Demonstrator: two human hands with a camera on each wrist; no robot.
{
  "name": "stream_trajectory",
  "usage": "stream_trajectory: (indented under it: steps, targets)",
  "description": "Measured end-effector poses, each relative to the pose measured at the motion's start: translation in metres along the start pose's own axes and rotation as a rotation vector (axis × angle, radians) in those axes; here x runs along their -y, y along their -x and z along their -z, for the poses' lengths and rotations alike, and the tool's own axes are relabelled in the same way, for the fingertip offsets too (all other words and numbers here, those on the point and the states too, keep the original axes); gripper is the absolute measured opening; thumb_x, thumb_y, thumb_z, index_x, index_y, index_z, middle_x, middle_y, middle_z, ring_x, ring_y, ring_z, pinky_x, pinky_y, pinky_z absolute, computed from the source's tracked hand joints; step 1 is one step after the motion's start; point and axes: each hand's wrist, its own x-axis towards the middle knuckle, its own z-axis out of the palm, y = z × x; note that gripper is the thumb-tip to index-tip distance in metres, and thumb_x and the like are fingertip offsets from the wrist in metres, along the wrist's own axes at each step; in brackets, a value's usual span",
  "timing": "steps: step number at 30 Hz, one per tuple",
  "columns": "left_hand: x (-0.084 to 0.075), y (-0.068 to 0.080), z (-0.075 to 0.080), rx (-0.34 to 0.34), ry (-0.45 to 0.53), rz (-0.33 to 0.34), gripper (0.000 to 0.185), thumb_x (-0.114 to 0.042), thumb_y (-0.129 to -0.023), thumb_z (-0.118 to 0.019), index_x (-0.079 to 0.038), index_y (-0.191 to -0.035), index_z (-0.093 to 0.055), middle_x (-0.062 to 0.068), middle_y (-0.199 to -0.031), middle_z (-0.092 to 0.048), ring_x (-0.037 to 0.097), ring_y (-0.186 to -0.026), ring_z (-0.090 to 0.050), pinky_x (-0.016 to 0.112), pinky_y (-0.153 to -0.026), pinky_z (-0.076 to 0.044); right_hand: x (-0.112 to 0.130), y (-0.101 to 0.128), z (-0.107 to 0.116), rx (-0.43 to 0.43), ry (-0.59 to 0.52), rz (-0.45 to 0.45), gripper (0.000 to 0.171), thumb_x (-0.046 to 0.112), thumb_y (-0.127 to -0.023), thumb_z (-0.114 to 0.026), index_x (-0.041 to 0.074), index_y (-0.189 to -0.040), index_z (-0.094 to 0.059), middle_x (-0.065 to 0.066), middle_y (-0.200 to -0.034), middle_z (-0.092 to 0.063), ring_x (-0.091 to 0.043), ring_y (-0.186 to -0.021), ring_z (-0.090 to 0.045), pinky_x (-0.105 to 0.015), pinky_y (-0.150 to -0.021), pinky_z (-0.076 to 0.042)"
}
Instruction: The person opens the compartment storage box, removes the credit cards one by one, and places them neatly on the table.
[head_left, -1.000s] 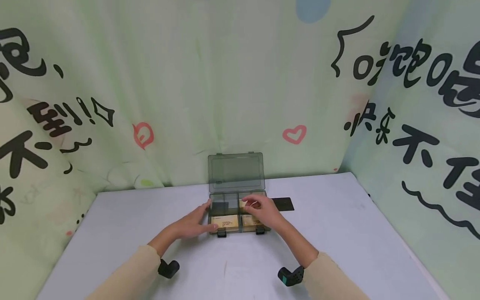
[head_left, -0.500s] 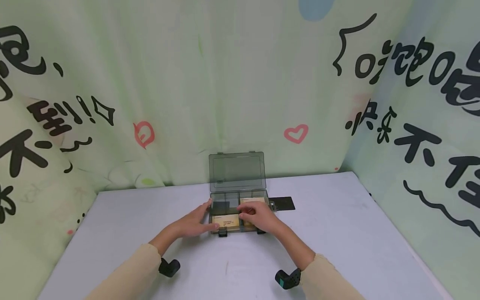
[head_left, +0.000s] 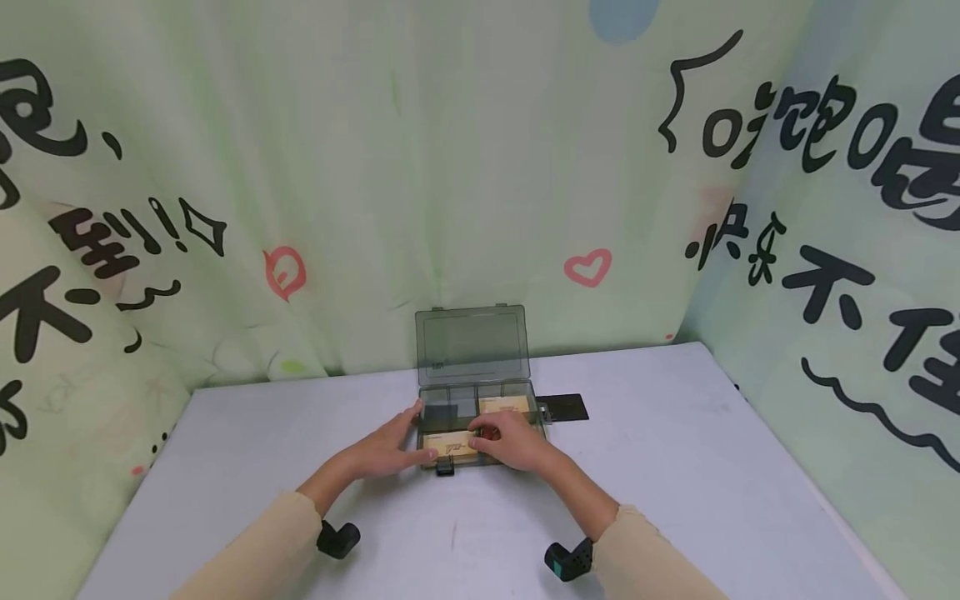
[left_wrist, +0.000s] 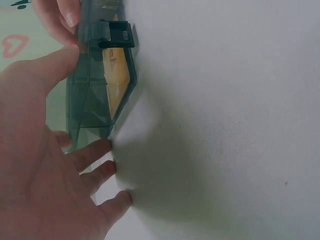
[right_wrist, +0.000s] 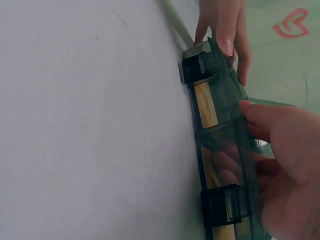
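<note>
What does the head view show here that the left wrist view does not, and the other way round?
Only the head view shows the box's raised lid, the black card lying right of the box, the four compartments from above, and the right hand whole.

Only the left wrist view shows the front wall close up, with a black latch and a tan card edge-on behind it.

Both show the left hand against the smoky plastic box on the pale table.

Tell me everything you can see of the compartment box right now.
The box is smoky see-through plastic, lying flat on the table with its lid standing open at the back. Dividers split it into compartments holding tan cards; black latches sit on the near edge. The left hand steadies its left side; the right hand reaches inside.
</note>
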Motion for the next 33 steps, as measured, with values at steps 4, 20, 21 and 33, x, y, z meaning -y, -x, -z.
stream_trajectory:
  steps: [4,20,21,33]
  targets:
    - [0.000,0.001,0.000,-0.004,-0.007,-0.006,0.094,-0.053,-0.090,-0.060,-0.009,-0.156,-0.010,0.016,-0.161,-0.020,0.034,-0.149,-0.020,0.055,-0.117,-0.023,0.002,-0.002,-0.003,0.010,0.035,-0.025,0.025,0.018,-0.094,-0.062,0.007,-0.115,-0.068,0.002,-0.074,-0.058,-0.011,-0.067,-0.048,-0.025,-0.059,-0.039]
    - [0.002,0.000,0.001,-0.015,-0.034,-0.003,0.093,-0.053,-0.091,-0.059,-0.009,-0.156,-0.010,0.016,-0.160,-0.022,0.033,-0.149,-0.020,0.055,-0.118,-0.024,0.002,-0.008,-0.016,-0.041,0.151,-0.037,0.027,0.014,-0.093,-0.056,0.008,-0.116,-0.068,0.003,-0.069,-0.054,-0.009,-0.059,-0.041,-0.025,-0.058,-0.035]
    - [0.003,0.000,0.002,-0.018,-0.036,-0.004,0.093,-0.052,-0.091,-0.059,-0.009,-0.156,-0.010,0.016,-0.160,-0.022,0.033,-0.149,-0.020,0.054,-0.118,-0.023,0.003,-0.009,-0.016,-0.040,0.154,-0.037,0.027,0.014,-0.094,-0.055,0.007,-0.116,-0.068,0.003,-0.069,-0.055,-0.009,-0.058,-0.041,-0.025,-0.058,-0.034]
    - [0.002,0.000,0.000,-0.015,-0.029,-0.010,0.093,-0.054,-0.091,-0.058,-0.009,-0.156,-0.010,0.015,-0.161,-0.021,0.033,-0.149,-0.020,0.054,-0.118,-0.023,0.005,-0.010,-0.018,-0.039,0.187,-0.035,0.025,0.017,-0.094,-0.055,0.007,-0.112,-0.070,-0.005,-0.092,-0.070,-0.011,-0.063,-0.047,-0.030,-0.067,-0.043]
